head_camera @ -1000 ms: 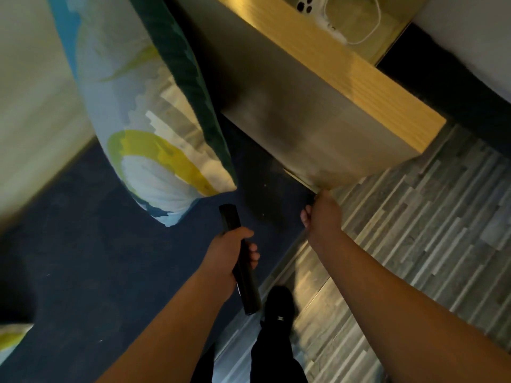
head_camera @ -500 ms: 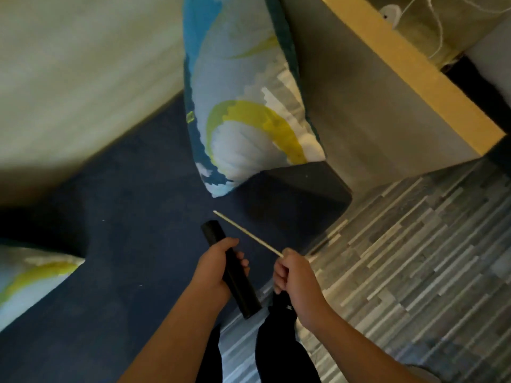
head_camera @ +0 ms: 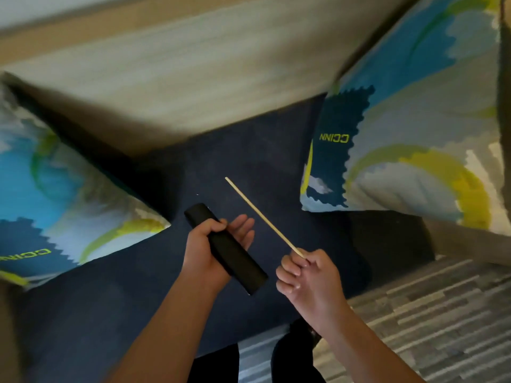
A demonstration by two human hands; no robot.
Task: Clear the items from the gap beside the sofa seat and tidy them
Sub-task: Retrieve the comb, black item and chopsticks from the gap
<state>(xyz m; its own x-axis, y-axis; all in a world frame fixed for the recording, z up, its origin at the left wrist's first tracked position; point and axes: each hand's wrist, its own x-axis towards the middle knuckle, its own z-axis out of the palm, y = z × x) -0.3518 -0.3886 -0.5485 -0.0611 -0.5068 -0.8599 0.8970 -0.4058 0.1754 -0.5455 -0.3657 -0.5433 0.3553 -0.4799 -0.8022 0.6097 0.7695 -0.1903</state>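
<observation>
My left hand [head_camera: 210,248] grips a long black remote-like bar [head_camera: 235,258] around its middle, held over the dark blue sofa seat [head_camera: 110,313]. My right hand [head_camera: 307,275] pinches the lower end of a thin pale wooden stick [head_camera: 262,218], which points up and to the left above the seat. The two hands are close together but apart. The gap beside the seat lies in dark shadow at the right [head_camera: 387,239], and nothing can be made out in it.
Two patterned blue, white and yellow cushions stand on the seat, one at the left [head_camera: 55,205] and one at the right [head_camera: 414,150]. A pale sofa back [head_camera: 179,87] runs behind. Grey wood-plank floor [head_camera: 442,322] lies at the lower right, with my dark-clad legs [head_camera: 287,360] below.
My right hand drew the wooden stick out from the gap beside the side table and carried it over the seat. The view swung left to the sofa; the left hand kept the black bar.
</observation>
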